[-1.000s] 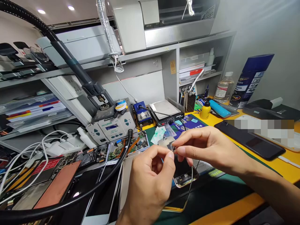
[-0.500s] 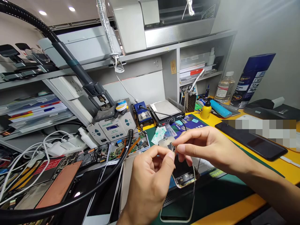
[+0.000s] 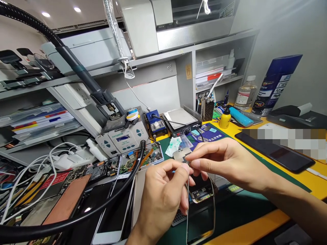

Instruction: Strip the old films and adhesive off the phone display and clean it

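Observation:
A thin, light-rimmed phone screen frame [image 3: 214,211] hangs upright from the fingertips of both hands, its lower end reaching over the green mat [image 3: 237,214]. My left hand [image 3: 166,194] pinches its upper edge between thumb and forefinger. Close beside it, the thumb and forefinger of my right hand [image 3: 230,166] close on the same top edge. Fingertips hide the exact spot they grip. Behind the frame lies an opened phone [image 3: 201,196], its inner parts showing at the near end and partly covered by my hands.
On the left stand a rework station [image 3: 122,139] and a tray of circuit boards [image 3: 154,154]. A black hose [image 3: 102,206] curves across several phones. To the right are a black phone [image 3: 276,151], a yellow bottle [image 3: 225,119] and a blue spray can [image 3: 277,85].
The frame has turned: its lower end swings right and down, showing more of its face. My left fingers extend further along its near side. Both hands stay at nearly the same place.

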Available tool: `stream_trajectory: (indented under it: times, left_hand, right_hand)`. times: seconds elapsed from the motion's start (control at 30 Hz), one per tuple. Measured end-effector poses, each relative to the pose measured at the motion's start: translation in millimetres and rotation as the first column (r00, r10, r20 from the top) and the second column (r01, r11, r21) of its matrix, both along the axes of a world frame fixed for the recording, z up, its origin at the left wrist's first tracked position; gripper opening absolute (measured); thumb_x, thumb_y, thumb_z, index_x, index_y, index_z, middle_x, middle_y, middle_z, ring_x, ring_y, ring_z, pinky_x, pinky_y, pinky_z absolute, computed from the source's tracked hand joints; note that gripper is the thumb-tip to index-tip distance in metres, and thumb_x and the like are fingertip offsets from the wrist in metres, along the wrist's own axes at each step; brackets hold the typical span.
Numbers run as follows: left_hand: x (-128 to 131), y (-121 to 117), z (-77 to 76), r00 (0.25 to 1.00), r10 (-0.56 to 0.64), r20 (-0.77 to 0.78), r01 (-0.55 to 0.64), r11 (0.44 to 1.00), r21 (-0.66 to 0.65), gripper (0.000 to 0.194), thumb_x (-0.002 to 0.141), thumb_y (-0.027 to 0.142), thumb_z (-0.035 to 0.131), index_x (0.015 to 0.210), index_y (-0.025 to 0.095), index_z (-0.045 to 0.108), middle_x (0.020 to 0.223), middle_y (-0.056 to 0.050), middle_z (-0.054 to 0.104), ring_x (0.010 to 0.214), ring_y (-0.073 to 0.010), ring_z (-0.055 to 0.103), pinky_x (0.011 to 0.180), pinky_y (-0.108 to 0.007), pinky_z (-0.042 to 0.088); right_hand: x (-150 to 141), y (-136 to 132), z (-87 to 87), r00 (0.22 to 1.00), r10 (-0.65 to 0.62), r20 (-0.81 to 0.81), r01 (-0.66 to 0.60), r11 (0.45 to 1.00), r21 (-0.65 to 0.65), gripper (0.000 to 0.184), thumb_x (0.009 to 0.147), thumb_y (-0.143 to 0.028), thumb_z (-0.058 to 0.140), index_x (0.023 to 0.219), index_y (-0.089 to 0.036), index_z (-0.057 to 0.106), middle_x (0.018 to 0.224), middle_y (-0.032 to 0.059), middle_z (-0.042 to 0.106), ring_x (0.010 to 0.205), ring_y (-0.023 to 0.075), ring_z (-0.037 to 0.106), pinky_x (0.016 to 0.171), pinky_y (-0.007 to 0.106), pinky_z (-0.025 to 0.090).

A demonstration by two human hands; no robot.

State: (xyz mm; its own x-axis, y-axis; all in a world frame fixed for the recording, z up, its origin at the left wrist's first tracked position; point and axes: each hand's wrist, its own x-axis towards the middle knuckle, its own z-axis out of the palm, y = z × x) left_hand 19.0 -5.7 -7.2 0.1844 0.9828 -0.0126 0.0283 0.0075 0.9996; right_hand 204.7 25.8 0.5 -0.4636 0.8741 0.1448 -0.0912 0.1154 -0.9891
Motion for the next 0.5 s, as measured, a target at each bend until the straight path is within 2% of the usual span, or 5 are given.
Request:
stream_trajectory:
  times: [0.2,0.4,0.5]
  left_hand:
    - [-0.7,2.7,-1.4,0.985,-0.024,0.169,0.044,0.992,-0.116,0.028,0.085,0.032,0.060,0.067,0.013,0.070,0.050,-0.004,0.062,0.031,-0.0093,0.048,0.033,-0.019,0.039]
    - [-0.4,4.4,-0.2,0.964,-0.051,0.261,0.107,0.973,-0.203,0.026,0.083,0.028,0.060,0.067,0.011,0.070,0.042,-0.001,0.056,0.030,-0.0088,0.047,0.031,-0.018,0.043]
    - [-0.2,5.1,0.5,0.956,-0.048,0.288,0.114,0.970,-0.216,0.025,0.082,0.028,0.060,0.064,0.012,0.067,0.047,-0.001,0.057,0.032,-0.0085,0.048,0.031,-0.018,0.044]
  right_hand:
    - [-0.6,-0.5,2.7,0.999,0.029,-0.019,-0.030,0.999,-0.025,0.014,0.085,-0.029,0.077,0.091,-0.018,0.081,0.080,0.0040,0.075,0.067,0.0136,0.064,0.062,0.024,0.055]
    - [-0.2,-1.0,2.0,0.997,0.052,-0.061,-0.054,0.998,-0.032,0.010,0.085,-0.026,0.077,0.090,-0.019,0.082,0.078,0.0029,0.076,0.068,0.0132,0.065,0.063,0.023,0.055]
    - [-0.3,-1.5,2.2,0.997,0.051,-0.065,-0.052,0.998,-0.027,0.010,0.085,-0.027,0.077,0.090,-0.018,0.082,0.078,0.0032,0.075,0.067,0.0127,0.065,0.062,0.023,0.054]
